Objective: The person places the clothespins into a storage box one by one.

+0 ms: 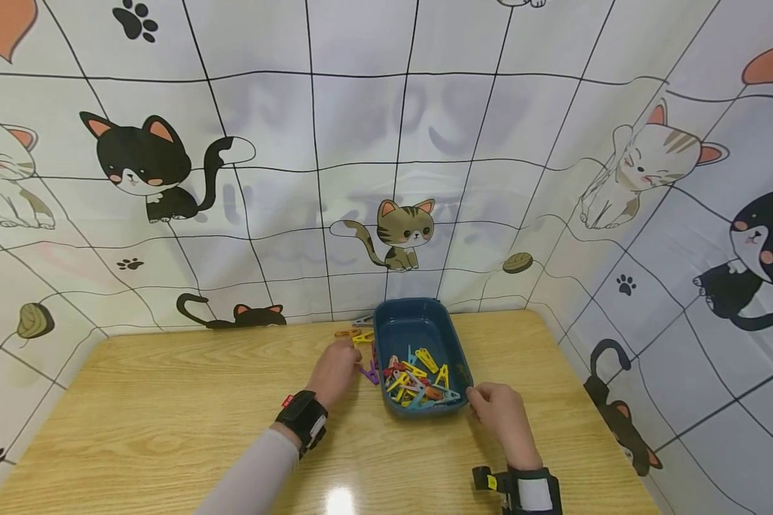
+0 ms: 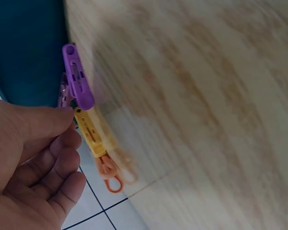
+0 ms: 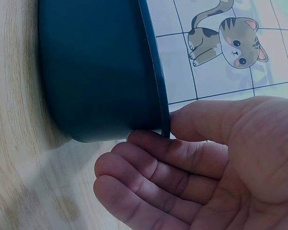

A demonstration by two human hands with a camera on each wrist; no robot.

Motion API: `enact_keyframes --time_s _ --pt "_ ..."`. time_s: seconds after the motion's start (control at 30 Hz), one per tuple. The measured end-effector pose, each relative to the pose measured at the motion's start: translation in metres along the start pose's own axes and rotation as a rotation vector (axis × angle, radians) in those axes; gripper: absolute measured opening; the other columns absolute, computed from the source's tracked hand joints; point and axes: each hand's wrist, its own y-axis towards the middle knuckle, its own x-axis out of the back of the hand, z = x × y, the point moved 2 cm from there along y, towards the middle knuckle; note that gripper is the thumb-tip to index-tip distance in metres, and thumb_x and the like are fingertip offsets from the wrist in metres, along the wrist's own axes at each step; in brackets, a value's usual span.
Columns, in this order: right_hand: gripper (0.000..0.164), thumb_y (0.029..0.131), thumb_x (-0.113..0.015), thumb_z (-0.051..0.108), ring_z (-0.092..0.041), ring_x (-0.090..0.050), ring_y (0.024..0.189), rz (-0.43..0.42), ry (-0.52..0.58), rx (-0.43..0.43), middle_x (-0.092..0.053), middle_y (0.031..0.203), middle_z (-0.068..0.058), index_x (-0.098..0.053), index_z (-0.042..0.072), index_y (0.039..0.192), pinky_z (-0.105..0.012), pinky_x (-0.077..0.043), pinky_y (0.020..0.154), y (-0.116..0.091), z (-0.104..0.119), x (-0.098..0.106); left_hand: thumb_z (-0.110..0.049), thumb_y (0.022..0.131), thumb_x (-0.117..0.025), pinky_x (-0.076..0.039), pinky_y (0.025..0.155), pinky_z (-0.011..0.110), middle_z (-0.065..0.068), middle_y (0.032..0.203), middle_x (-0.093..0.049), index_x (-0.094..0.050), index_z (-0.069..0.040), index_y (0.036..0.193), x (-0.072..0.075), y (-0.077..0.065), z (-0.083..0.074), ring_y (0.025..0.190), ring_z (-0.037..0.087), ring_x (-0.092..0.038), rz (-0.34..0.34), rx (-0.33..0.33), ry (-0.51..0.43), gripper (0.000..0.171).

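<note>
A dark blue plastic bin point(image 1: 419, 315) stands on the table, a heap of colourful clothespins point(image 1: 415, 379) in its near half. My right hand point(image 1: 502, 418) pinches the bin's rim at the near right corner, thumb outside and index finger below, as the right wrist view shows. Beside the bin's left wall, my left hand point(image 1: 335, 372) has its thumb and fingertips among loose clothespins. A purple clothespin point(image 2: 78, 76) and a yellow clothespin point(image 2: 90, 132) lie right by the thumb tip. A mauve clothespin point(image 2: 63, 92) ends at that thumb; I cannot tell whether it is pinched.
Past my left hand lie an orange clothespin point(image 1: 346, 333), a yellow one point(image 1: 363, 337) and a grey one point(image 1: 363, 321). The wooden table point(image 1: 187, 400) ends at a cat-patterned curtain point(image 1: 361, 129) behind and to the sides.
</note>
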Motion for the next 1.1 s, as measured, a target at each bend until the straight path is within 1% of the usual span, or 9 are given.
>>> enact_keyframes --time_s 0.17,0.37,0.47,0.63,0.67,0.83,0.97,1.03,1.1 --pt "0.026 0.1 -0.061 0.013 -0.016 -0.051 0.062 0.004 0.002 0.003 -0.061 0.066 -0.001 -0.072 0.001 0.08 -0.031 -0.04 0.058 0.0 0.001 0.0 0.011 0.079 -0.077 -0.057 0.07 0.036 0.009 0.076 -0.067 -0.079 -0.002 0.076 -0.006 0.001 0.004 0.073 0.024 -0.067 0.044 -0.009 0.018 0.013" --pt "0.025 0.1 -0.062 0.013 -0.016 -0.051 0.062 0.001 0.0 0.007 -0.061 0.065 -0.001 -0.072 0.001 0.08 -0.031 -0.04 0.058 0.0 0.001 0.0 0.01 0.08 -0.076 -0.055 0.065 0.034 0.006 0.072 -0.064 -0.076 -0.002 0.071 -0.011 0.002 0.004 0.068 0.021 -0.064 0.053 -0.031 0.056 0.015" --pt "0.025 0.099 -0.062 0.013 -0.016 -0.051 0.061 -0.001 0.0 0.01 -0.062 0.065 -0.002 -0.072 0.001 0.08 -0.031 -0.04 0.058 -0.001 0.001 0.0 0.012 0.081 -0.074 -0.055 0.066 0.035 0.006 0.072 -0.064 -0.076 -0.003 0.07 -0.013 0.002 0.005 0.068 0.021 -0.063 0.064 -0.022 0.049 0.018" --pt "0.026 0.1 -0.062 0.013 -0.016 -0.05 0.062 0.003 0.0 0.005 -0.059 0.064 0.0 -0.071 0.001 0.079 -0.031 -0.039 0.059 -0.001 0.002 0.001 0.015 0.081 -0.07 -0.055 0.066 0.037 0.006 0.072 -0.065 -0.075 -0.003 0.07 -0.012 0.002 0.004 0.069 0.022 -0.063 0.082 -0.028 0.025 0.022" --pt "0.026 0.099 -0.061 0.013 -0.016 -0.05 0.062 0.004 0.001 0.004 -0.059 0.064 0.0 -0.071 0.001 0.079 -0.031 -0.039 0.059 -0.001 0.002 0.001 0.015 0.081 -0.069 -0.054 0.065 0.036 0.006 0.072 -0.065 -0.075 -0.003 0.07 -0.01 0.002 0.004 0.069 0.022 -0.063 0.077 -0.042 0.031 0.022" --pt "0.026 0.099 -0.061 0.013 -0.016 -0.05 0.062 0.007 0.004 -0.002 -0.059 0.064 0.0 -0.071 0.001 0.079 -0.031 -0.039 0.059 -0.001 0.001 0.001 0.015 0.083 -0.067 -0.053 0.064 0.035 0.006 0.072 -0.065 -0.076 -0.003 0.072 -0.008 0.001 0.004 0.068 0.021 -0.063 0.095 -0.06 0.043 0.022" --pt "0.026 0.099 -0.061 0.013 -0.016 -0.05 0.062 0.007 0.008 -0.005 -0.059 0.064 0.0 -0.072 0.001 0.079 -0.031 -0.039 0.059 -0.001 0.001 0.001 0.015 0.083 -0.069 -0.054 0.065 0.034 0.006 0.072 -0.064 -0.077 -0.003 0.073 -0.005 -0.002 0.005 0.068 0.02 -0.063 0.084 -0.046 0.033 0.021" --pt "0.026 0.099 -0.061 0.013 -0.016 -0.05 0.062 0.005 0.012 -0.007 -0.059 0.064 0.0 -0.072 0.001 0.079 -0.032 -0.038 0.059 -0.001 0.002 0.001 0.015 0.08 -0.07 -0.054 0.066 0.034 0.005 0.072 -0.064 -0.077 -0.002 0.073 -0.002 -0.005 0.005 0.068 0.02 -0.062 0.064 -0.033 0.004 0.02" --pt "0.026 0.099 -0.061 0.013 -0.016 -0.05 0.061 0.003 0.014 -0.008 -0.059 0.064 0.0 -0.072 0.001 0.079 -0.032 -0.039 0.058 -0.001 0.002 0.001 0.014 0.078 -0.071 -0.054 0.063 0.036 0.003 0.07 -0.062 -0.075 -0.004 0.069 0.001 -0.007 0.005 0.066 0.018 -0.06 0.026 -0.027 -0.021 0.02"
